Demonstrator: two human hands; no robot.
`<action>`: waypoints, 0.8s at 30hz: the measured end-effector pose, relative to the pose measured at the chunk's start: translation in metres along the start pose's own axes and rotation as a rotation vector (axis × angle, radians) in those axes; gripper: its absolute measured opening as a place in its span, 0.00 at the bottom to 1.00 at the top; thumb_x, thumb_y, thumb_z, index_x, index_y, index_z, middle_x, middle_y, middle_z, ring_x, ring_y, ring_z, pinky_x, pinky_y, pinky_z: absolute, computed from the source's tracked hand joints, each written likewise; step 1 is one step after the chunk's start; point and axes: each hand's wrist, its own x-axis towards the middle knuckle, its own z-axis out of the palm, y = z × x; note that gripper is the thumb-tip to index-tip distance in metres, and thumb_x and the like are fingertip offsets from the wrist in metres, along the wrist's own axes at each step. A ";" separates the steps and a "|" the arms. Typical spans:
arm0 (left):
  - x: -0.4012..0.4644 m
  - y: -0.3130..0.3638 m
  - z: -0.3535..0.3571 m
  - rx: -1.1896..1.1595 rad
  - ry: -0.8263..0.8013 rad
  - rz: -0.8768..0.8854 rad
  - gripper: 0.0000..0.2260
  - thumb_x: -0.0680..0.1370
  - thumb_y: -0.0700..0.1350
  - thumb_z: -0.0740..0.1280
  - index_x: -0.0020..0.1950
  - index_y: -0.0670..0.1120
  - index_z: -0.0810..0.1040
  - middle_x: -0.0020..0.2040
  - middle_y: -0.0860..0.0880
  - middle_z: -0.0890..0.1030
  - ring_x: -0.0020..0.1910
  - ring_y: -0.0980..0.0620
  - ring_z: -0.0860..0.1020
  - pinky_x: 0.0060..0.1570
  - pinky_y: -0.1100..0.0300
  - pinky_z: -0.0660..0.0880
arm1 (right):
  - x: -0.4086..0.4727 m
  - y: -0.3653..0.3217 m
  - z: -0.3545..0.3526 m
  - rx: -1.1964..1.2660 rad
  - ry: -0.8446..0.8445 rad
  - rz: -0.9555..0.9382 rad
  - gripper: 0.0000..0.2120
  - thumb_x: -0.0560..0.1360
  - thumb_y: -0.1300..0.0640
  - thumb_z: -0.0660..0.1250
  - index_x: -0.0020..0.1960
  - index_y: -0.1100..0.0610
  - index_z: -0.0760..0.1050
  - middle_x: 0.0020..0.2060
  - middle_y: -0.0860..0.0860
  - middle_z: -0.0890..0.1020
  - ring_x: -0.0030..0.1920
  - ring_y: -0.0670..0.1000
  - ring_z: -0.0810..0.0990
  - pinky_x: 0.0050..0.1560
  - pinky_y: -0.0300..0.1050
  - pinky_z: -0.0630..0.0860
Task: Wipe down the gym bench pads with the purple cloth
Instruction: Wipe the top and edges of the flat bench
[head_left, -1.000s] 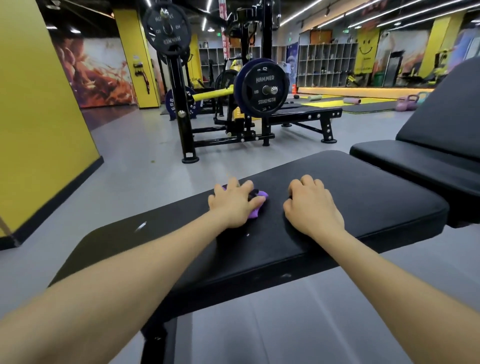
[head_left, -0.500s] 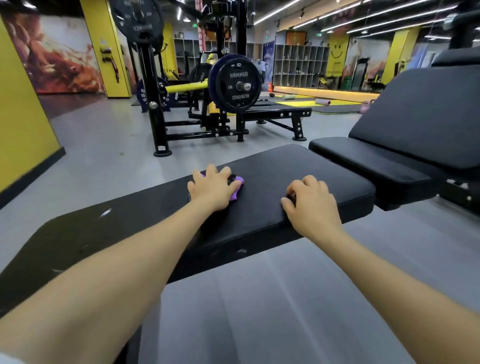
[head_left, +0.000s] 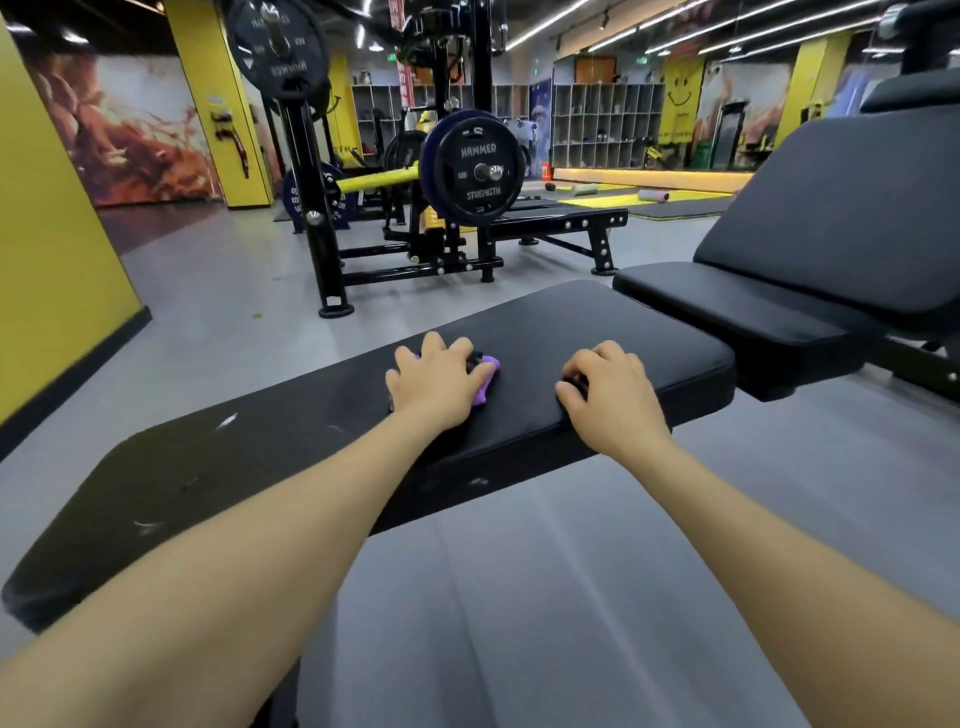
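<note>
Since a moment ago the purple cloth (head_left: 485, 382) and the left hand (head_left: 436, 382) over it sit much where they did on the pad, and the right hand (head_left: 610, 397) has barely shifted; the main change is that the view has swung slightly, so the adjustable bench (head_left: 810, 270) beyond looms larger.

The cloth lies bunched on the flat bench pad (head_left: 597, 332), towards its far end, mostly hidden under the left hand, with a purple fold showing beside the thumb. The left fingers (head_left: 434, 345) are spread and curled down over the cloth, pressing it onto the pad. The right fingers (head_left: 574, 371) are curled under near the pad's near edge, knuckles up, and hold nothing that can be seen; the hand seems to brace on the pad.

The step in hand looks like wiping this flat pad. White flecks (head_left: 226, 421) mark the nearer stretch, so the next stroke probably calls for dragging the cloth back along the pad with steady pressure. The adjustable bench's pads appear to remain to be done.
</note>
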 end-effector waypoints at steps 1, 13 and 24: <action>-0.011 0.003 -0.002 0.004 0.003 0.038 0.20 0.78 0.63 0.53 0.62 0.52 0.69 0.62 0.47 0.67 0.59 0.39 0.65 0.55 0.48 0.64 | 0.000 0.000 -0.001 0.020 -0.018 0.004 0.10 0.78 0.55 0.60 0.55 0.58 0.74 0.57 0.53 0.71 0.58 0.55 0.68 0.55 0.48 0.69; -0.029 0.076 0.005 -0.003 0.067 0.272 0.18 0.78 0.62 0.55 0.60 0.52 0.70 0.58 0.47 0.68 0.57 0.40 0.65 0.53 0.49 0.64 | -0.013 0.043 -0.032 0.075 0.083 0.113 0.12 0.78 0.55 0.62 0.58 0.59 0.74 0.59 0.52 0.71 0.60 0.54 0.65 0.51 0.38 0.60; -0.048 0.024 -0.003 -0.022 0.083 0.383 0.15 0.78 0.60 0.57 0.58 0.52 0.71 0.52 0.50 0.67 0.50 0.45 0.65 0.45 0.54 0.63 | -0.024 0.011 -0.020 0.004 0.102 0.118 0.11 0.78 0.64 0.55 0.56 0.62 0.74 0.58 0.55 0.71 0.59 0.56 0.65 0.53 0.48 0.69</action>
